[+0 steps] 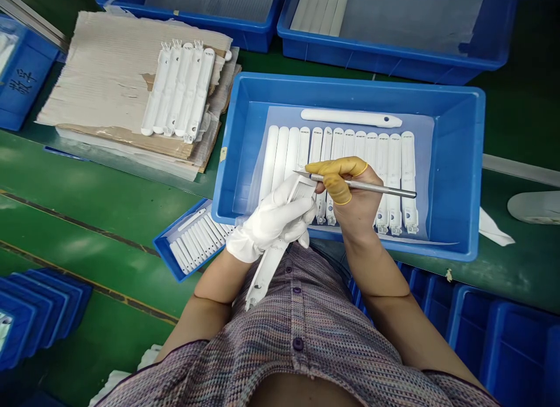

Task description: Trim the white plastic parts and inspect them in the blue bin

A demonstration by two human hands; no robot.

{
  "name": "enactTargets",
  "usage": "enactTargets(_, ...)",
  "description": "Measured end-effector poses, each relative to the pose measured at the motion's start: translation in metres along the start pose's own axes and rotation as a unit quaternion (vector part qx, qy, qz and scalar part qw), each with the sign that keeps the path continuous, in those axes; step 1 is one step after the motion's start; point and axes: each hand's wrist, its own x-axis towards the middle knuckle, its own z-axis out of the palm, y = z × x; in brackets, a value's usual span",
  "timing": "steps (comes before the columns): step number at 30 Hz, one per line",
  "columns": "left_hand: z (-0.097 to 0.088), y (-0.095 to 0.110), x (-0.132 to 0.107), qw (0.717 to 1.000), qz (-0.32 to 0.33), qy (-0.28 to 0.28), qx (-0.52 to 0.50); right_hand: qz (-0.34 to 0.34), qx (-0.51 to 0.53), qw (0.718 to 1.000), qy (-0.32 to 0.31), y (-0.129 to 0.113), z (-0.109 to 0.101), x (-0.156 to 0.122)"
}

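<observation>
In a white glove, my left hand [280, 217] is closed around a long white plastic part [268, 271], which slants from the lower left up to the right. My right hand [350, 188] wears yellow finger cots and grips a slim metal craft knife [385, 189] like a pen. The knife's blade lies at the upper end of the held part; whether it touches cannot be made out. Beneath both hands stands a blue bin [470, 174] with a row of similar white parts [409, 174] on a pale sheet. One more white part [350, 118] lies crosswise above that row.
Cardboard sheets [105, 63] at the left carry several white parts [179, 92]. Two blue bins [394, 51] stand along the back. A smaller filled bin [186, 267] sits lower left. Stacked blue bins [472, 325] are at the lower right, others [39, 308] at the left.
</observation>
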Motion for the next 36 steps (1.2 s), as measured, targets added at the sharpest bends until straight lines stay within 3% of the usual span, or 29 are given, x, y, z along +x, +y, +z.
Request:
enactTargets(23,0.0012,0.0011,-0.0007,1.0,0.006,-0.005,0.009,-0.024,0.01,1.0,0.005,-0.0005,0.0013,0.0001)
enactTargets(36,0.003,0.0027,-0.0003,1.0,-0.009,0.003,0.004,0.004,-0.003,1.0,0.014,0.0002,0.0009,0.0001)
